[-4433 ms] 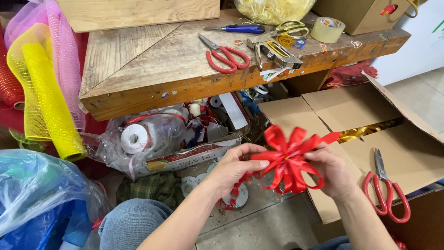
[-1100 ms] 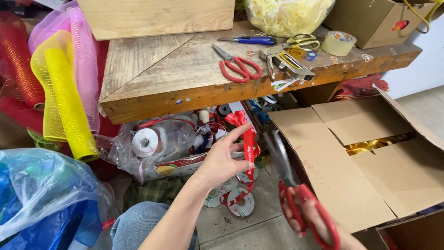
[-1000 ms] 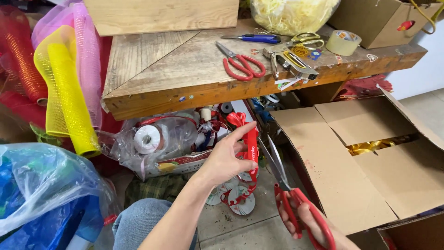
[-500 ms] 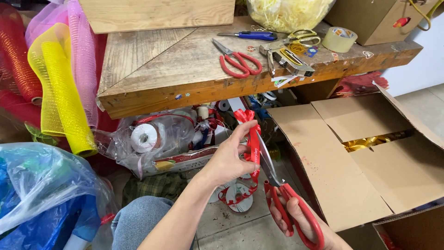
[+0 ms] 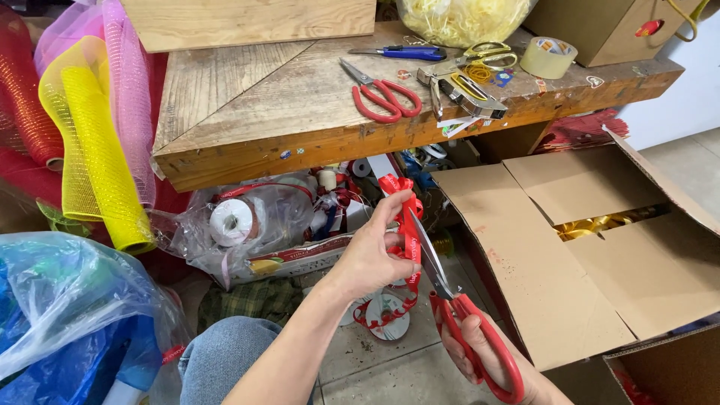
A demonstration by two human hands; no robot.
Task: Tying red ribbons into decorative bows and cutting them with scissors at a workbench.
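My left hand (image 5: pixel 373 255) pinches a red ribbon bow (image 5: pixel 403 196) and holds it upright below the table edge. Loose red ribbon trails from the bow down to a small spool (image 5: pixel 387 315) on the floor. My right hand (image 5: pixel 489 363) grips red-handled scissors (image 5: pixel 459 309) low at the right. Their blades are open around the ribbon just beneath my left fingers.
A wooden table (image 5: pixel 247 97) carries another pair of red scissors (image 5: pixel 379 95), blue-handled and yellow-handled scissors and a tape roll (image 5: pixel 548 56). An open cardboard box (image 5: pixel 600 247) stands at the right. Mesh rolls (image 5: pixel 97 142) lean at the left, with plastic bags (image 5: pixel 255 225) of ribbon under the table.
The spread bow held in both hands is now gripped by my left hand alone. My right hand has taken up the scissors and brought the blades up to the ribbon.
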